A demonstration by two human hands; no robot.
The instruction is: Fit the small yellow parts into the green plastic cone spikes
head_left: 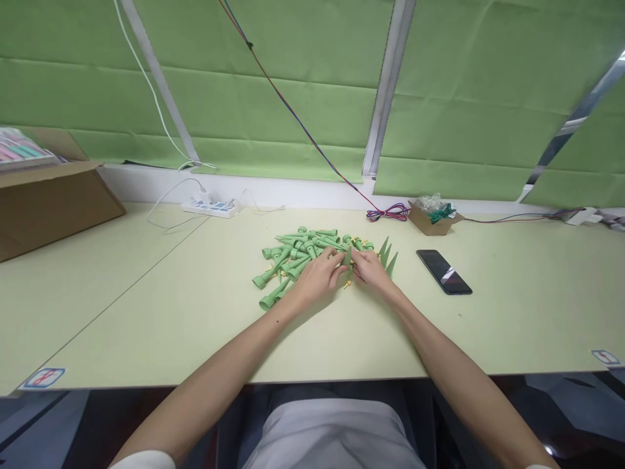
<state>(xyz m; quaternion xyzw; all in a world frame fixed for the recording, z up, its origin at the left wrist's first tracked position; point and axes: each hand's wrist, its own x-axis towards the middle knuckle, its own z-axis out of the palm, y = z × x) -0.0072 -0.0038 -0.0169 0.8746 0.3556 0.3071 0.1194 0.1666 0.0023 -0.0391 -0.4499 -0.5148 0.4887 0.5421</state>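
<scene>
My left hand (319, 274) is closed around a green plastic watering spike (347, 256), which points up between thumb and fingers. Against the near side of this spike, my right hand (371, 269) is pinched; whatever its fingertips grip is hidden. A pile of green watering spikes (271, 275) with cup-shaped ends lies left of and behind my left hand. Several more green spikes (391, 264) stick out beyond my right hand, points away. One small yellow valve piece (347, 284) rests on the table just below my hands, and others show among the pile.
A black phone (444, 271) lies to the right. Behind it stands a small cardboard box (432, 223) with plastic wrap, beside coiled red-blue wire (388, 212). A power strip (211, 206) sits at the back left, a large cardboard box (58, 202) at far left.
</scene>
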